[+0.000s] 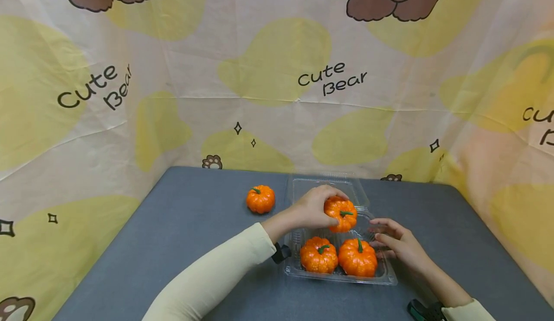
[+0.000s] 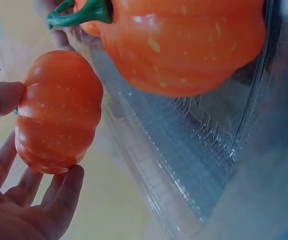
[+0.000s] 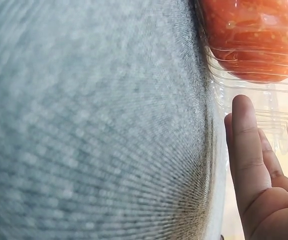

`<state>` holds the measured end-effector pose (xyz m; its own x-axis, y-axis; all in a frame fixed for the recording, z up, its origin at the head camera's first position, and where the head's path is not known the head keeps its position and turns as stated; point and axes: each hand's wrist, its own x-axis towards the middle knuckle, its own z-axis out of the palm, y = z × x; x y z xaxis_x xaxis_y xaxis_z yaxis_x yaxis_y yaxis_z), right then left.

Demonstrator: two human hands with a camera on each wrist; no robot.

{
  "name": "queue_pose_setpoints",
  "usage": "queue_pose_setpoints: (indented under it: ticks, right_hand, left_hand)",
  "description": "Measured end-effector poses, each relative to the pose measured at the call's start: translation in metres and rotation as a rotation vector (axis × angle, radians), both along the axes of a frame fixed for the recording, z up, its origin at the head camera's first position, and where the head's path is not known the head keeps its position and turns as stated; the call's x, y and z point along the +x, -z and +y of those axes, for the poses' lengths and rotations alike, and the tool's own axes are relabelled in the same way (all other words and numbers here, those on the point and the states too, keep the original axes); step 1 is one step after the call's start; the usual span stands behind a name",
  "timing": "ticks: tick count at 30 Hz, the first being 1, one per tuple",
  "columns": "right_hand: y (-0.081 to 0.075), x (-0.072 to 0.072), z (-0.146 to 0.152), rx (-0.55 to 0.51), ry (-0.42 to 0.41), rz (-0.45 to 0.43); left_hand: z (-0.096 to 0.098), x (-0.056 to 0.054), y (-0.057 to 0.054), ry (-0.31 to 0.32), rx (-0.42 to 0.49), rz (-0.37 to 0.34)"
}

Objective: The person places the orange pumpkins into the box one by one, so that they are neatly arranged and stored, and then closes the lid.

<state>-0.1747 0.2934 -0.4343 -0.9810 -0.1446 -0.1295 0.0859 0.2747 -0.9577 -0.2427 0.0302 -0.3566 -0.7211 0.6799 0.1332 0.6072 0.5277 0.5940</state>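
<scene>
The left hand [image 1: 317,211] had its grip closed around a small orange pumpkin [image 1: 339,221], the thumb on one side and the fingers on the other. That pumpkin was over the far half of a clear plastic container [image 1: 337,280], its green stem pointing right in the head view. Two more orange pumpkins sat side by side in the near half of the container, the left pumpkin [image 1: 318,257] with yellowish speckles and the right pumpkin [image 1: 359,262] with its stem upward.

The right hand [image 1: 400,245] was beside the container's right wall, its grip released and its fingers extended and holding nothing; whether the fingertips touched the plastic could not be told. The container's clear lid [image 1: 303,184] lay folded back on its far side. A fourth pumpkin [image 1: 260,199] stood on the grey-blue counter [image 1: 203,205], left of the lid and apart from it. Pale sleeves [image 1: 216,275] covered both forearms, and behind the counter hung a cream cloth [image 1: 268,80] with yellow patches and the words "Cute Bear"
</scene>
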Motion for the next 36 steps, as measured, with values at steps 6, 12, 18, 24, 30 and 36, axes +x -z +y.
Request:
queue_pose_setpoints:
  ticks: [6, 12, 18, 24, 30, 36]
  right_hand:
    - [0.000, 0.000, 0.001, -0.006, -0.014, 0.005]
    - [0.001, 0.000, 0.001, -0.008, -0.017, 0.006]
    - [0.002, 0.000, 0.002, -0.003, -0.015, 0.002]
    - [0.002, 0.000, 0.001, -0.002, -0.007, 0.001]
    - [0.001, 0.000, 0.001, 0.001, -0.011, 0.003]
    - [-0.002, 0.000, 0.001, 0.005, -0.025, 0.008]
  left_hand:
    - [0.007, 0.000, 0.000, 0.045, -0.025, -0.011]
    - [0.013, -0.001, 0.002, 0.089, -0.079, 0.007]
    - [0.017, -0.003, 0.004, 0.102, -0.102, 0.017]
    - [0.022, -0.006, 0.006, 0.115, -0.144, 0.043]
    - [0.025, -0.008, 0.006, 0.113, -0.165, 0.044]
    - [0.026, -0.007, 0.005, 0.104, -0.194, 0.034]
